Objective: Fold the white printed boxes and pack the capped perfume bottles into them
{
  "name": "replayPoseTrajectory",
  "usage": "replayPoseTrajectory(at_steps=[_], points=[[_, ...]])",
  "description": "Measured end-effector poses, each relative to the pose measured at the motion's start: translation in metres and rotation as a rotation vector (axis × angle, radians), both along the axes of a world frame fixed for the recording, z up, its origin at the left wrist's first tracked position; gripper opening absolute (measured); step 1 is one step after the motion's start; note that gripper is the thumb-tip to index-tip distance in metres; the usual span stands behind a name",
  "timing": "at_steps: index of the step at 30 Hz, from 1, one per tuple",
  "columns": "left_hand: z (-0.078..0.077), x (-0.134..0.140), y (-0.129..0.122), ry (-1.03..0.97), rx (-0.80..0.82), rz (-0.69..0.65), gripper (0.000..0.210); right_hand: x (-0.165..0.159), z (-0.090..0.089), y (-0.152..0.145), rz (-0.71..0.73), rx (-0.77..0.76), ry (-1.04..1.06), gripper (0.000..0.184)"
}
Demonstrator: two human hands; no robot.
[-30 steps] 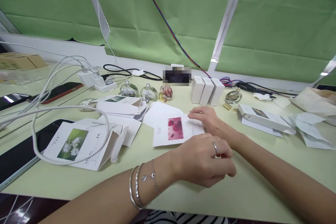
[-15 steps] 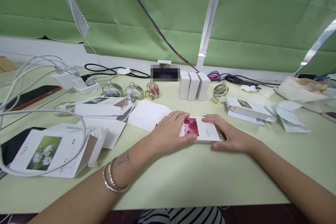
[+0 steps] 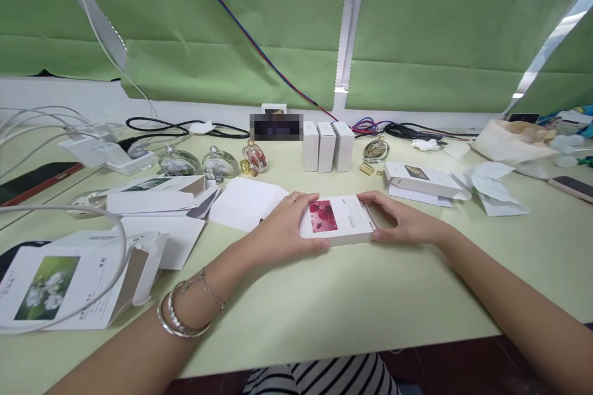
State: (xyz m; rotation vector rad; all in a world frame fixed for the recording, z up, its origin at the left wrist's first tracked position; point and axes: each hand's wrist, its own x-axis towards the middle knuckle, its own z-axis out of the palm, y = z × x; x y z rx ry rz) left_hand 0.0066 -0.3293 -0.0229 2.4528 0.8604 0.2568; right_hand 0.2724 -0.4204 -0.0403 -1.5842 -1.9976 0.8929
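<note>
White box with rose print (image 3: 343, 219), flat at centre of frame, over pale worktop (image 3: 324, 302). Left hand (image 3: 287, 228): grip clamped on its left end, thumb at front edge. Right hand (image 3: 405, 222): grip clamped on right end, thumb and fingers at corners. Three white boxes (image 3: 327, 148) upright, above centre. Red-tinted bottle (image 3: 256, 157) left of them. White-flower carton (image 3: 50, 287) lower left, white cable (image 3: 123, 247) across it.

The box with the rose picture (image 3: 345, 221) seems made of smooth, thin card, and its finish is rather matt. The table (image 3: 370, 296) has a smooth surface with a soft shine. The round bottles (image 3: 220, 163) look like clear, glossy glass. The bracelets (image 3: 178, 325) appear to be polished, silvery metal. The power strip (image 3: 92, 151) looks plastic, the striped garment (image 3: 324, 378) cloth, and the green blind (image 3: 231, 55) creased and matt.
</note>
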Motion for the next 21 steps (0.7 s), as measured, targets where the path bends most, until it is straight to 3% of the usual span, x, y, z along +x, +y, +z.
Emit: replayPoseTrajectory(at_steps=[3,7,9,17,21], points=[[-0.001,-0.001,0.001,-0.006,-0.013,0.01,0.082,-0.003,0.003,0.0,-0.005,0.007,-0.033,0.067],[-0.001,-0.001,0.0,-0.015,-0.016,0.013,0.081,-0.001,0.007,-0.002,-0.037,-0.035,-0.189,0.085],[0.0,-0.001,0.001,-0.017,-0.013,0.005,0.081,0.0,0.009,-0.004,-0.065,-0.052,-0.217,0.084],[0.001,0.0,0.001,-0.001,-0.01,-0.016,0.082,-0.002,0.014,-0.007,-0.141,-0.053,-0.064,0.079],[0.0,0.0,0.002,-0.016,-0.007,-0.025,0.082,-0.004,0.01,-0.004,-0.116,-0.003,0.005,0.065]])
